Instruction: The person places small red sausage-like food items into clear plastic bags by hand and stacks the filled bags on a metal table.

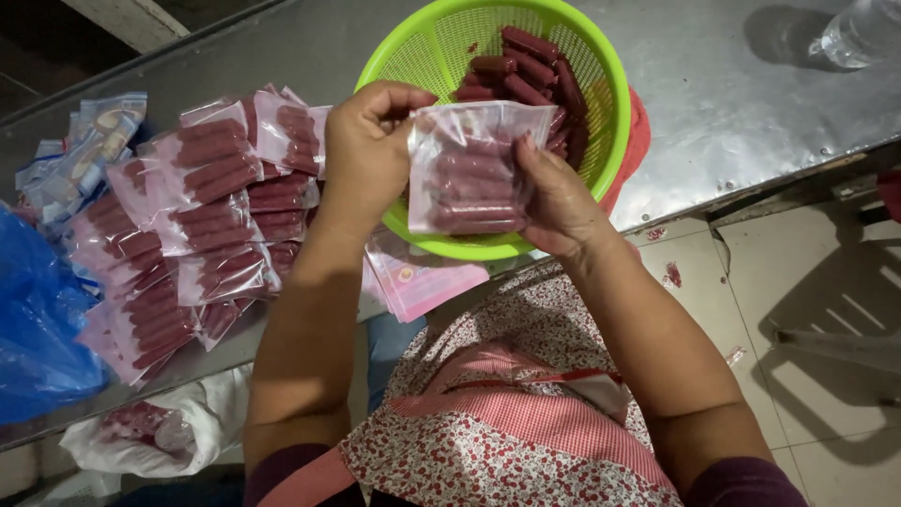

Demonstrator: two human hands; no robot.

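Note:
I hold a small clear plastic bag filled with several dark red sausages over a green perforated basket. My left hand pinches the bag's top left corner. My right hand supports the bag from the right side and below, fingers spread against it. More loose red sausages lie inside the basket behind the bag.
A heap of filled sausage bags covers the metal table to the left. Flat pink empty bags lie at the table's near edge. A blue plastic bag sits far left, a clear bottle at the top right.

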